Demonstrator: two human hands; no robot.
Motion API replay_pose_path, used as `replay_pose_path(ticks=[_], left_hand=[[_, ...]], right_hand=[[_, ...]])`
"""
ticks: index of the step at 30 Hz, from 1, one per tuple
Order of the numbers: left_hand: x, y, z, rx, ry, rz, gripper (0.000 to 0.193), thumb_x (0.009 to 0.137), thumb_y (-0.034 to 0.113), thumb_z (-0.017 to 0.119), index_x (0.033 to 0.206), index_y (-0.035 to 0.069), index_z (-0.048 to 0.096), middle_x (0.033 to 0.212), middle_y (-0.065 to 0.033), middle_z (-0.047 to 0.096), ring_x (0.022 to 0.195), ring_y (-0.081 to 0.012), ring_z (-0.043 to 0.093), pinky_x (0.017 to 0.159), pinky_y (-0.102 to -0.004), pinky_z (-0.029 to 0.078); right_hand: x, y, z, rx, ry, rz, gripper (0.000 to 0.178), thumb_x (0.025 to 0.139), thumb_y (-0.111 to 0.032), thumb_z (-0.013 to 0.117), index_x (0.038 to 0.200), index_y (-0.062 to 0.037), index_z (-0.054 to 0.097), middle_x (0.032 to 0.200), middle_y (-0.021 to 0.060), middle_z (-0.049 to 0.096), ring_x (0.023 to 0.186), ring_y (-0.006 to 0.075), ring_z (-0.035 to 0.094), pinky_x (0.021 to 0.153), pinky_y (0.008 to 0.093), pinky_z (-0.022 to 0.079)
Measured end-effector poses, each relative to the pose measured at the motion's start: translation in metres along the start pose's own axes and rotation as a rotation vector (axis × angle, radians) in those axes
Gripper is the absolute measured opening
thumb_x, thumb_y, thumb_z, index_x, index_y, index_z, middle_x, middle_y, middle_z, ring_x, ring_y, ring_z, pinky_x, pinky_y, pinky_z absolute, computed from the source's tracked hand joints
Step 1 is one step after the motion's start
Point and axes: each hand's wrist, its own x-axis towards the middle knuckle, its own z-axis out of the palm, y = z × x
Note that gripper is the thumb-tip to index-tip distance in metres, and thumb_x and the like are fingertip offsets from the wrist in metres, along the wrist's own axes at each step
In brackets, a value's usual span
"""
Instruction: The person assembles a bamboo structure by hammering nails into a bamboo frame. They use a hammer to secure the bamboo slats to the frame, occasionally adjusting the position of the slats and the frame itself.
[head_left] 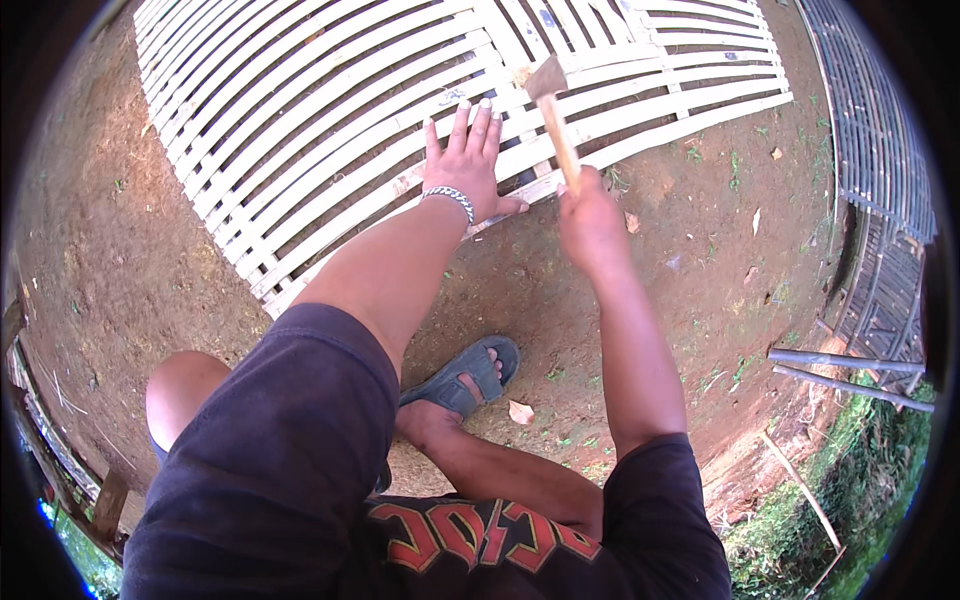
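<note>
A large panel of pale slats (330, 110), probably split bamboo, lies on the ground ahead, with crosspieces joining the slats. My left hand (466, 165), a chain bracelet on its wrist, rests flat with fingers spread on the panel's near edge. In my right hand (592, 220) I grip a hammer (560, 135) by its wooden handle. The dark hammer head is over the slats, a little right of my left fingertips. Whether it touches a slat I cannot tell.
Bare brown soil (690, 260) with scattered dry leaves surrounds the panel. My sandalled foot (465, 380) is planted close to its near edge. Along the right side runs a slatted fence (880, 120); below it poles (850, 360) jut out above a grassy bank (850, 480).
</note>
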Motion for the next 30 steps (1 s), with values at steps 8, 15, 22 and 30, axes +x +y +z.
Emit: replay_pose_path(ticks=[8, 15, 22, 30], left_hand=[[0.002, 0.008, -0.002, -0.006, 0.026, 0.020, 0.133, 0.075, 0.090, 0.062, 0.169, 0.008, 0.012, 0.177, -0.0088, 0.008, 0.163, -0.0311, 0.002, 0.126, -0.0674, 0.007], [-0.003, -0.006, 0.004, 0.048, 0.017, -0.020, 0.133, 0.076, 0.092, 0.059, 0.169, 0.008, 0.013, 0.177, -0.0102, 0.009, 0.163, -0.0307, 0.002, 0.126, -0.0665, 0.007], [-0.001, -0.001, 0.003, 0.012, 0.014, -0.006, 0.134, 0.075, 0.091, 0.060, 0.168, 0.007, 0.014, 0.177, -0.0092, 0.010, 0.163, -0.0306, 0.003, 0.127, -0.0658, 0.007], [-0.001, 0.003, -0.001, 0.035, 0.016, 0.027, 0.134, 0.077, 0.092, 0.057, 0.168, 0.003, 0.012, 0.176, -0.0133, 0.009, 0.163, -0.0303, 0.002, 0.127, -0.0651, 0.008]], right_hand=[[-0.001, 0.000, 0.008, 0.618, 0.517, -0.138, 0.028, 0.106, -0.018, 0.053, 0.128, -0.0023, 0.048, 0.095, 0.0210, 0.070, 0.089, 0.0373, 0.072, 0.078, 0.0478, 0.054], [-0.009, -0.034, -0.046, 0.631, 0.314, 0.064, 0.032, 0.106, -0.021, 0.055, 0.130, -0.0019, 0.049, 0.097, 0.0228, 0.070, 0.091, 0.0397, 0.072, 0.079, 0.0506, 0.055], [-0.014, -0.007, 0.020, 0.327, 0.028, 0.142, 0.035, 0.104, -0.022, 0.057, 0.131, -0.0029, 0.046, 0.110, 0.0315, 0.068, 0.100, 0.0501, 0.068, 0.085, 0.0576, 0.053], [-0.038, -0.001, 0.031, 0.526, 0.111, 0.233, 0.038, 0.099, -0.020, 0.059, 0.132, -0.0049, 0.048, 0.113, 0.0325, 0.067, 0.107, 0.0519, 0.065, 0.091, 0.0591, 0.050]])
